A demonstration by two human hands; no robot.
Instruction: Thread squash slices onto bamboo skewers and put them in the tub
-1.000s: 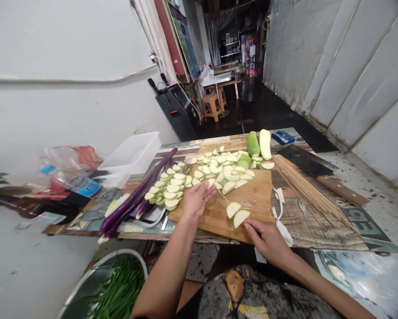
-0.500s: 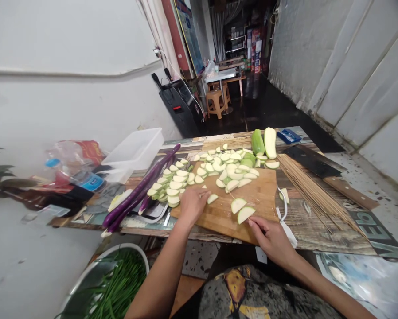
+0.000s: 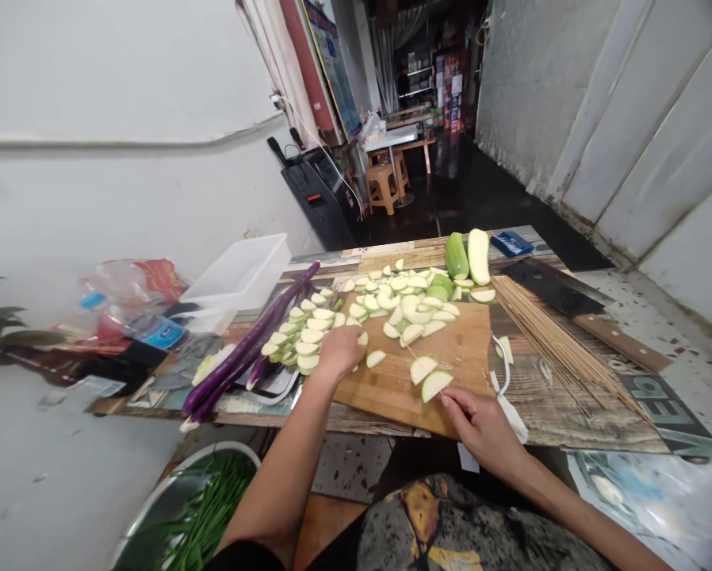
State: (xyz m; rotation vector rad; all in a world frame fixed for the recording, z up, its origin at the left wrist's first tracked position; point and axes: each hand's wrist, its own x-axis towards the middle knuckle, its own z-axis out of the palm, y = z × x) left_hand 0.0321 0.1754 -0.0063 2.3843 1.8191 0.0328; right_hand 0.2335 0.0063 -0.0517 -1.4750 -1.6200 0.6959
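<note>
My right hand [image 3: 487,424] pinches the near end of a thin wooden skewer [image 3: 411,350]. Two half-round zucchini slices [image 3: 436,386] are threaded on it, above the wooden cutting board [image 3: 385,400]. At the board's left side, my left hand [image 3: 341,353] is closed, with the pale edge of another zucchini slice [image 3: 363,339] at its fingertips; part of the grip is hidden. A single loose slice [image 3: 376,359] lies just right of that hand. Beyond are heaped cut slices [image 3: 412,305], and on the left rows of slices [image 3: 311,335] rest over a tray.
Purple eggplants [image 3: 252,337] and a clear plastic bin [image 3: 237,274] are at the left. Uncut zucchini [image 3: 478,256] lies at the back. Bare skewers [image 3: 555,341] and a cleaver [image 3: 552,287] are at the right. A bowl of green stalks [image 3: 204,507] stands below the table.
My left hand has shifted slightly left and away from me, toward the rows of slices, and its fingers have curled in. My right hand still holds the skewer with two slices.
</note>
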